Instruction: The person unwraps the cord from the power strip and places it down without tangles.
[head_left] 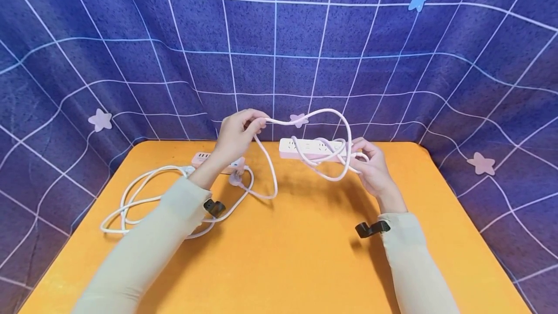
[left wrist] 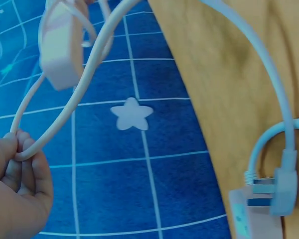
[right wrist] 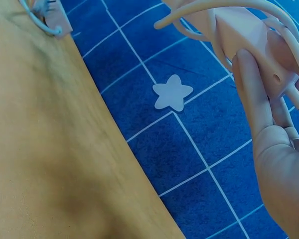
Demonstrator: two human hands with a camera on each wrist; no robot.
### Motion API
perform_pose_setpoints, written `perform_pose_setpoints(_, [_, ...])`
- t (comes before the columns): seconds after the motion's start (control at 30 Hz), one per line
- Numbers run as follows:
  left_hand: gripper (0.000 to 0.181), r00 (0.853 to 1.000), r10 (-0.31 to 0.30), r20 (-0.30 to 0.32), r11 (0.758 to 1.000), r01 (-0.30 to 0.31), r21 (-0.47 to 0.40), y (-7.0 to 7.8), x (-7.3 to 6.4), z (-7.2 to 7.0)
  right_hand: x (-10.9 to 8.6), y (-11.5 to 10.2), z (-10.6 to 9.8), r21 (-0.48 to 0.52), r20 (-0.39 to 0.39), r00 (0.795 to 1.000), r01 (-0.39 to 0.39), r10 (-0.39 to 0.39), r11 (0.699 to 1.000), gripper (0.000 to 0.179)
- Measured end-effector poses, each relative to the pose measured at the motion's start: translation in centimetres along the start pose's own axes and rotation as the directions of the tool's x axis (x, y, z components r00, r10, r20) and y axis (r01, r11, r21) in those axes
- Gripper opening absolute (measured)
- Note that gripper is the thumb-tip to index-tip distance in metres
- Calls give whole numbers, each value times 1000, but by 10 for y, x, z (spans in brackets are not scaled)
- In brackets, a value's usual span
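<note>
My right hand (head_left: pixel 372 168) grips one end of a pink and white power strip (head_left: pixel 286 149), held above the table with its sockets facing up. Loops of its white cord (head_left: pixel 350 132) wrap around the strip's body. My left hand (head_left: pixel 237 134) pinches the same cord between thumb and fingers, left of the strip. From there the cord hangs down and runs to a plug (head_left: pixel 235 179) beside a second power strip (head_left: pixel 202 159) on the table. In the left wrist view the plug's prongs (left wrist: pixel 263 186) lie against that second strip's end; whether they are inserted I cannot tell.
Coils of white cord (head_left: pixel 124 202) lie on the left of the orange table (head_left: pixel 296 256). The second strip is partly behind my left forearm. A blue gridded curtain (head_left: pixel 274 71) with star shapes hangs along the back and both sides.
</note>
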State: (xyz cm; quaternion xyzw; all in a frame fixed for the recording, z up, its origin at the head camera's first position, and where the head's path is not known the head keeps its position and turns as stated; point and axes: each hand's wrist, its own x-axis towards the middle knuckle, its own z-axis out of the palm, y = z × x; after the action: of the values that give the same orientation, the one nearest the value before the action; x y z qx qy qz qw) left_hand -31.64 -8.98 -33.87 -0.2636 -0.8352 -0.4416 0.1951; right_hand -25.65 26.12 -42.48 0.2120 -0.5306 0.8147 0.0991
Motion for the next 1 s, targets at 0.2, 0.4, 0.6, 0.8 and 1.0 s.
perform_pose_setpoints(0.2, [18,998,67,-3,998,-67,-18,15,-6,-13,-1,-2,-1,-12,-37,999,-18,17,1000,41])
perform_pose_setpoints(0.4, [13,988,150,30,989,-150,3,30,-15,-26,0,-5,-1,-28,-82,996,-27,25,999,40])
perform_pose_setpoints(0.6, [14,966,235,104,972,-232,-45,35,-27,-39,2,-6,0,-29,-107,994,-32,29,999,40])
perform_pose_setpoints(0.8, [22,915,330,233,944,-312,-109,33,-34,-52,6,-8,-1,-43,-138,990,-36,29,998,42])
perform_pose_setpoints(1.0, [25,832,395,391,919,-366,-150,29,-39,-66,8,-9,0,-40,-145,989,-34,28,999,43])
